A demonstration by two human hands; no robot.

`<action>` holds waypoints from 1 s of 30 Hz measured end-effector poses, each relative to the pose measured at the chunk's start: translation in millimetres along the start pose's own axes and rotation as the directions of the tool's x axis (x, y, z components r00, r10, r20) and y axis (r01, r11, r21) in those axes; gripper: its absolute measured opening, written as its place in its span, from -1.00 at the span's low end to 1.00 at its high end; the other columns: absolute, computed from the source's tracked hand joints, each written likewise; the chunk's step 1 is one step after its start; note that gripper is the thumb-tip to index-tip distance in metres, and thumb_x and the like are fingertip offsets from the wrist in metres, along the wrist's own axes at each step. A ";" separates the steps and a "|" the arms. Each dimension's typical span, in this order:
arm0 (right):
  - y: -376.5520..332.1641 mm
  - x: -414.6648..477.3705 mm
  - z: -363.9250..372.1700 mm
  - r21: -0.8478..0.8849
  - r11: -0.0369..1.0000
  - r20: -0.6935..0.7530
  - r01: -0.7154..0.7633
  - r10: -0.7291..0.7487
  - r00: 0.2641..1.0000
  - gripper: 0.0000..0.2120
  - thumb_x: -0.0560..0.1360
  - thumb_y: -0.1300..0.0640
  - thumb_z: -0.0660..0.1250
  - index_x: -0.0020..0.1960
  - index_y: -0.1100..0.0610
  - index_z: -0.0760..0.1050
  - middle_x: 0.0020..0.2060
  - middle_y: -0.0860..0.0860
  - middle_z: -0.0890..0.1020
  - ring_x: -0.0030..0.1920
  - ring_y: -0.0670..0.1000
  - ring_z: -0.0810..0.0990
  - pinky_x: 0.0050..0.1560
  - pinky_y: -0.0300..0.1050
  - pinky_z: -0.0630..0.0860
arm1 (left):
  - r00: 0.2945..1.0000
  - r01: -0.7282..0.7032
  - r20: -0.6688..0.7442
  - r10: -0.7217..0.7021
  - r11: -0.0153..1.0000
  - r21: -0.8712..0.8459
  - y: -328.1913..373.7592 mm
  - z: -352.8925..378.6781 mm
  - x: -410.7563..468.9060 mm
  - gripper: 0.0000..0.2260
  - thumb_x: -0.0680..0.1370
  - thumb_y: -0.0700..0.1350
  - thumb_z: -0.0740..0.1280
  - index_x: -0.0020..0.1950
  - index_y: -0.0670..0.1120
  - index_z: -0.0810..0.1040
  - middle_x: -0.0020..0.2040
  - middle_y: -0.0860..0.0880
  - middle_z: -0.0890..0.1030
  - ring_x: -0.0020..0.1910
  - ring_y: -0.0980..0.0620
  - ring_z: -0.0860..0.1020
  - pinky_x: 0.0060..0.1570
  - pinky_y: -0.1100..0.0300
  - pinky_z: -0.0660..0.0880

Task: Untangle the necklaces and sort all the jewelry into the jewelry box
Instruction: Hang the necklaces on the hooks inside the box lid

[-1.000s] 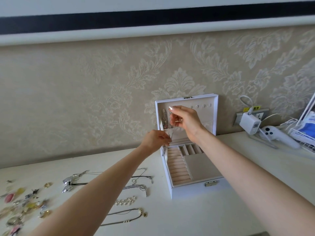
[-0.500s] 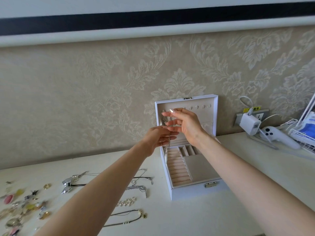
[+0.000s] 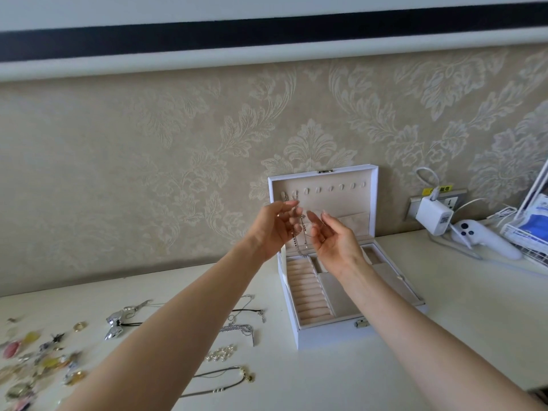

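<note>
A thin silver chain necklace (image 3: 300, 232) hangs from a lid hook (image 3: 295, 193) of the white, beige-lined jewelry box (image 3: 326, 336). The left hand (image 3: 274, 229) and right hand (image 3: 333, 241) flank it, fingers loose (gripping nothing, apparently). It is best steadied gently so it hangs straight and untwisted.

Beige wallpaper (image 3: 148, 173) with a paler damask leaf pattern fills the middle of the frame, under a black band (image 3: 267, 34) edged in white along the top. Centre: the jewelry box (image 3: 326, 336) is white outside and cream inside, with a silver chain (image 3: 303, 235) dotted with dark beads hanging in its lid — the table (image 3: 444, 321) is off-white. Lower left lie pink, yellow and gold trinkets (image 3: 38, 351), silver bows (image 3: 114, 324) on black cord and a white pearl string (image 3: 221, 353); at right, a white charger (image 3: 433, 216), a white controller (image 3: 480, 235) with dark blue buttons, and a yellow label (image 3: 439, 189).
</note>
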State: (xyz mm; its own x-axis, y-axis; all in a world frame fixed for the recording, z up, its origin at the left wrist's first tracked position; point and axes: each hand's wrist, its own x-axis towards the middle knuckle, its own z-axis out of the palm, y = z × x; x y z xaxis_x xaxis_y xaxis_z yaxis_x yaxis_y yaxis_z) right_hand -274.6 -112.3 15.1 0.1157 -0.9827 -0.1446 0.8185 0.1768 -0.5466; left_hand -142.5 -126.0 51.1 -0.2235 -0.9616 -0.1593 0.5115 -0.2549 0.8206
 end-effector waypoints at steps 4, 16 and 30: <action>2.1 0.3 -9.8 -0.066 0.998 -0.046 -0.023 0.020 0.999 -0.88 0.53 0.28 0.26 -0.18 0.21 0.48 -0.44 0.04 0.56 -0.46 -0.06 0.54 -0.41 -0.29 0.53 | 0.999 -0.002 0.043 -0.002 0.997 0.079 3.2 3.4 1.3 -0.88 0.56 -0.27 0.16 0.00 -0.13 0.47 -0.31 -0.04 0.55 -0.50 0.13 0.37 -0.53 0.35 0.36; 9.0 5.0 -8.0 -0.266 0.963 -0.124 -0.033 0.000 0.992 -0.88 0.51 0.38 0.26 -0.19 0.26 0.47 -0.45 0.08 0.51 -0.52 -0.10 0.51 -0.48 -0.31 0.50 | 0.994 -0.002 0.110 -0.015 0.989 0.149 0.4 0.4 6.1 -0.81 0.55 -0.33 0.16 0.10 -0.10 0.40 -0.11 -0.06 0.62 -0.55 0.17 0.28 -0.60 0.40 0.25; 4.4 9.1 -11.7 -0.557 0.830 0.116 0.041 0.029 0.993 -0.73 0.45 0.23 0.15 0.06 0.02 0.51 -0.27 -0.09 0.62 -0.13 -0.13 0.58 0.18 -0.03 0.33 | 0.985 0.024 0.150 -0.091 0.916 0.401 5.0 1.6 8.7 -0.77 0.55 -0.28 0.22 0.20 -0.12 0.42 -0.10 -0.07 0.65 -0.48 0.11 0.49 -0.52 0.33 0.44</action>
State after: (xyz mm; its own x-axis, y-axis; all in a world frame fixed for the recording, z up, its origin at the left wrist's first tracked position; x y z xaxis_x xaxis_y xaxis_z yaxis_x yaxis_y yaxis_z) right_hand -276.5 -119.8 1.7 0.2038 -0.9769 -0.0638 0.3705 0.1373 -0.9186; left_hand -143.2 -135.5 54.6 -0.3909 -0.9082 -0.1499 0.1298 -0.2156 0.9678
